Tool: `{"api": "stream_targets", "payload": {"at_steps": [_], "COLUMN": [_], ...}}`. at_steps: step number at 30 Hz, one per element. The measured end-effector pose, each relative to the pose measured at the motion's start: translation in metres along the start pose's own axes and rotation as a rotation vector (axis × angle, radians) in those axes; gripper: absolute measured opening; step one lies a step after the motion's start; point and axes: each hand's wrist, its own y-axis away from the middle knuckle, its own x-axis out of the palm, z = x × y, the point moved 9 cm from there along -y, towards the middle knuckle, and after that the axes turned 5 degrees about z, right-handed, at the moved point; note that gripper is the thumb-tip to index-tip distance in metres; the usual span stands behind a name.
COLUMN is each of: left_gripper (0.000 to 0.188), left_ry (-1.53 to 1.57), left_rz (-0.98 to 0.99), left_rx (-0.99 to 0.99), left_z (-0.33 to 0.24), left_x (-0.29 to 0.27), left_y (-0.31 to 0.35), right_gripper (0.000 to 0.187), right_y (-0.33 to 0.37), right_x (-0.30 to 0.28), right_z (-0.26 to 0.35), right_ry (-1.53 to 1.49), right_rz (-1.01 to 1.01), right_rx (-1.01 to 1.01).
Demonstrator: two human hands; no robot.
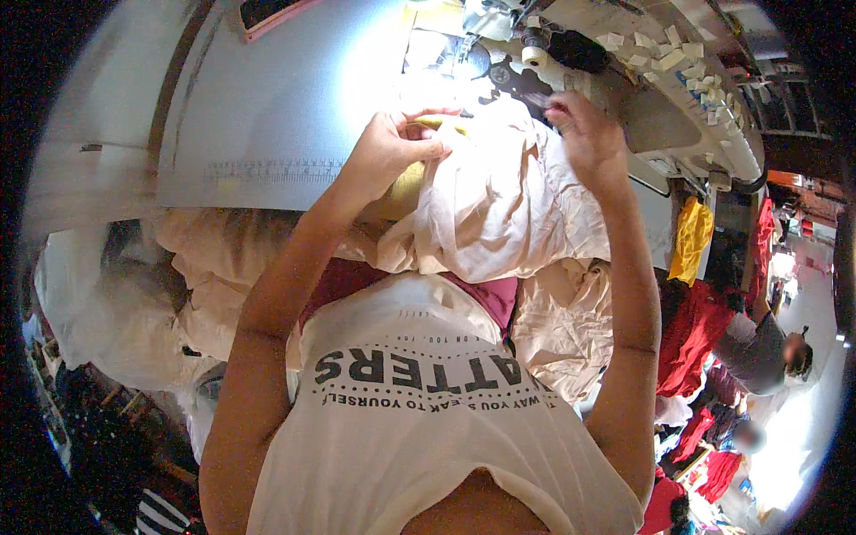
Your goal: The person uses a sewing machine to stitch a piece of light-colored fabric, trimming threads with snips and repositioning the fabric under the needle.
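Note:
A bunched cream cloth (486, 192) lies over the table's near edge in front of me and hangs toward my lap. At its left edge my left hand (392, 150) pinches the fabric between thumb and fingers. Yellow material (403, 192) shows under that hand and beside the cloth. My right hand (587, 134) is raised at the cloth's upper right side, fingers curled and blurred by motion; whether they grip anything is unclear. Just beyond both hands is the brightly lit working area of a sewing machine (655, 116).
A grey tabletop (259, 116) with a printed ruler scale stretches left; a pink-edged dark object (272, 16) sits at its far edge. Small white pieces (664, 58) cover the machine's top. More cream fabric (566, 321) hangs near my lap. Yellow cloth (691, 239) and red cloth (694, 339) hang right.

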Motion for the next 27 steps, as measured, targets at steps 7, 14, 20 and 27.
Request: {"api": "stream_targets", "payload": {"at_steps": [7, 14, 20, 27], "left_gripper": [0.043, 0.045, 0.046, 0.048], "left_ry": [0.072, -0.018, 0.055, 0.014], "left_rz": [0.015, 0.022, 0.014, 0.025], "left_rx": [0.055, -0.016, 0.032, 0.003], "left_z": [0.004, 0.002, 0.003, 0.0], "left_x": [-0.003, -0.002, -0.002, -0.001], "left_y": [-0.006, -0.002, -0.004, -0.003], "right_gripper": [0.023, 0.024, 0.025, 0.023], "right_y": [-0.009, -0.011, -0.006, -0.008], "right_x": [0.046, 0.067, 0.064, 0.065], "right_z": [0.053, 0.058, 0.054, 0.06], "right_ry": [0.354, 0.401, 0.35, 0.319], "right_rz": [0.197, 0.193, 0.168, 0.142], "right_rx": [-0.256, -0.333, -0.295, -0.276]}}
